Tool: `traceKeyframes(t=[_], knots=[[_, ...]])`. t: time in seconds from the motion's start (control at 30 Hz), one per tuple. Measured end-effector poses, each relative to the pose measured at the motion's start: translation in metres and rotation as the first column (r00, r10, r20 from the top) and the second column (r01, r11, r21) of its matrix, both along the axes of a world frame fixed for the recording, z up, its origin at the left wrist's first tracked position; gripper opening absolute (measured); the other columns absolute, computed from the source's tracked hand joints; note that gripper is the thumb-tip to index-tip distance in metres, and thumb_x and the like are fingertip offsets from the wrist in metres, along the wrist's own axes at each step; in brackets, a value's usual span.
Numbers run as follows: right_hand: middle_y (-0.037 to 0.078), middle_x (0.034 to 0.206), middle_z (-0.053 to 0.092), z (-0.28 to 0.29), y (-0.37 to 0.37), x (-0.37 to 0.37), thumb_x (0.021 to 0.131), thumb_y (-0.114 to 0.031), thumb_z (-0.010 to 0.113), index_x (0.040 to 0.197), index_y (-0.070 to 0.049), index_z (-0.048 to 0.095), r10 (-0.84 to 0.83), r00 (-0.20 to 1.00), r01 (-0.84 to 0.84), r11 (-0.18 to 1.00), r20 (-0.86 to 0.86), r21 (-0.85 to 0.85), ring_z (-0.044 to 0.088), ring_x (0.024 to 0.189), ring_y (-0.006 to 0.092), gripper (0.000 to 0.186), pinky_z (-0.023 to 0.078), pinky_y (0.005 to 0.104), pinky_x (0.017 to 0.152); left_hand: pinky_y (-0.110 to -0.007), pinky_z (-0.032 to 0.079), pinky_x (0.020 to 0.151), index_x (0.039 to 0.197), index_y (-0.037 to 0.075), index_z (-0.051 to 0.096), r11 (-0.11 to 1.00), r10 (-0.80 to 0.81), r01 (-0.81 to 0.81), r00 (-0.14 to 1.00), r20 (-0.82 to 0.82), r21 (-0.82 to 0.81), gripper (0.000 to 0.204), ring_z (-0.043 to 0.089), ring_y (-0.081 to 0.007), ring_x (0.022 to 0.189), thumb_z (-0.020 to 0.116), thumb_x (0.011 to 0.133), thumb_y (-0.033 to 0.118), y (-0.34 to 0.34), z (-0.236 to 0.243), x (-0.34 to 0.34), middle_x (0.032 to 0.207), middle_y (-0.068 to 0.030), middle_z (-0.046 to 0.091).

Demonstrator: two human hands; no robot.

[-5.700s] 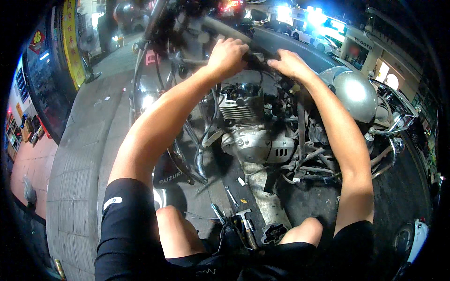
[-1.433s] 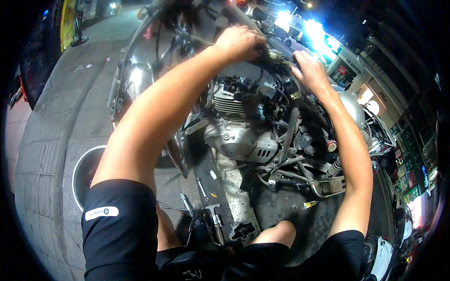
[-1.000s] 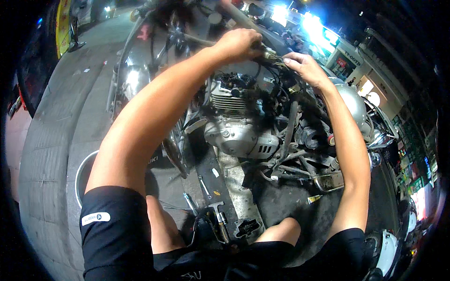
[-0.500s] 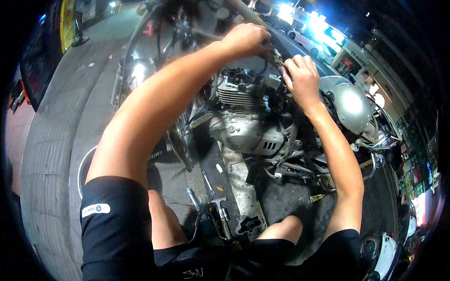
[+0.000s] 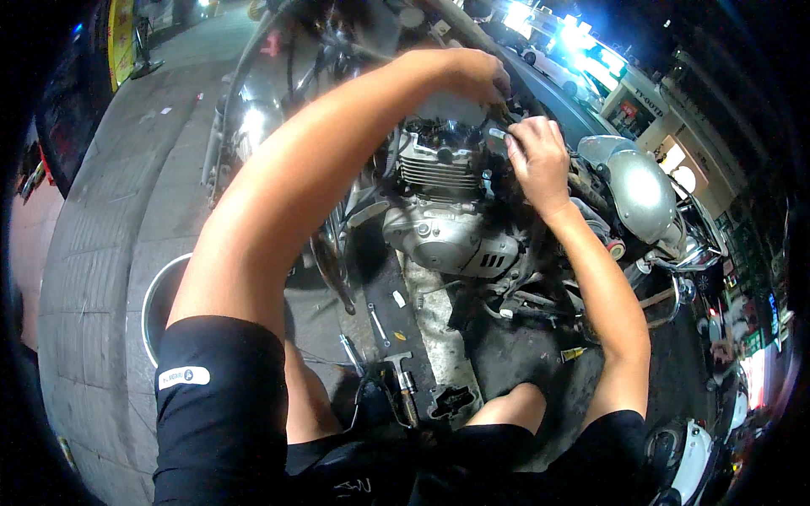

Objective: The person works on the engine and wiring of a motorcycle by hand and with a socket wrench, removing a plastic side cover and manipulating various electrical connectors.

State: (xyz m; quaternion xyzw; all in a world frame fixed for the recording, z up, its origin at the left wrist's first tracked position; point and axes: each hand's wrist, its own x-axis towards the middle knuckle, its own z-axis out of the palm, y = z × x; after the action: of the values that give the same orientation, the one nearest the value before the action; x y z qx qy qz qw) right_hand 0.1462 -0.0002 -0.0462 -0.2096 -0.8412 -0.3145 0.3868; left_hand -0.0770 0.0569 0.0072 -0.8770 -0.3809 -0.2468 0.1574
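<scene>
Dark, stranded wiring [image 5: 504, 111] shows between the hands toward one o'clock. The left hand's [image 5: 483, 76] fingers curl inward, their grip hidden; the right hand [image 5: 540, 156] bunches thumb and fingers, though what they pinch cannot be told. Finned metal engine cylinder [image 5: 440, 174] just past twelve; smooth, domed silver helmet [image 5: 643, 196] near half past two; round-rimmed basin [image 5: 146, 308] before nine, contents unclear.

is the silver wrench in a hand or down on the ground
Down on the ground: the wrench lies near the hammer, while the left hand and right hand are up by the engine.
</scene>
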Motion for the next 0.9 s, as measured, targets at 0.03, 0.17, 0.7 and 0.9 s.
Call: traceKeyframes(t=[0.03,0.17,0.7,0.9], knots=[[0.009,0.096,0.063,0.004,0.000,0.000,0.086,-0.016,0.071,0.099,-0.007,0.069,0.042,0.995,-0.053,0.991,-0.094,-0.121,0.061,0.088,0.0279,0.017,0.049,0.0399,0.079,-0.045,0.051,0.092,0.115,0.011,0.071,0.999,-0.028,0.029,0.999,0.023,-0.035,0.035,0.066,-0.0346,0.104,0.067,0.089,0.033,0.001,0.001,-0.001,0.112,-0.0144,0.069],[0.017,0.100,0.071,0.041,0.018,-0.005,0.092,-0.039,0.068,0.109,-0.002,0.071,-0.125,0.983,0.032,0.842,-0.136,-0.539,0.068,0.090,0.0294,0.041,0.052,0.0393,0.082,-0.044,0.051,0.093,0.114,0.009,0.072,0.995,-0.087,0.091,0.992,0.094,-0.041,0.035,0.066,-0.0342,0.105,0.069,0.087,0.031,-0.001,0.000,-0.005,0.113,-0.0144,0.069],[0.016,0.096,0.066,0.089,0.042,-0.015,0.084,-0.028,0.070,0.105,0.001,0.062,-0.152,0.957,0.203,0.959,0.246,-0.196,0.064,0.088,0.0322,0.037,0.049,0.0396,0.076,-0.040,0.053,0.092,0.120,0.010,0.070,0.995,-0.056,0.078,0.946,0.318,-0.056,0.040,0.070,-0.0312,0.102,0.073,0.086,0.030,0.001,-0.002,-0.008,0.110,-0.0147,0.073],[0.018,0.095,0.067,0.078,0.034,-0.014,0.078,-0.030,0.074,0.100,-0.003,0.061,-0.109,0.982,0.150,0.946,0.155,-0.288,0.065,0.090,0.0381,0.037,0.051,0.0455,0.077,-0.041,0.053,0.092,0.114,0.008,0.072,0.992,-0.012,0.049,0.956,0.295,-0.119,0.041,0.070,-0.0322,0.102,0.076,0.079,0.029,0.001,0.000,-0.007,0.108,-0.0143,0.074]])
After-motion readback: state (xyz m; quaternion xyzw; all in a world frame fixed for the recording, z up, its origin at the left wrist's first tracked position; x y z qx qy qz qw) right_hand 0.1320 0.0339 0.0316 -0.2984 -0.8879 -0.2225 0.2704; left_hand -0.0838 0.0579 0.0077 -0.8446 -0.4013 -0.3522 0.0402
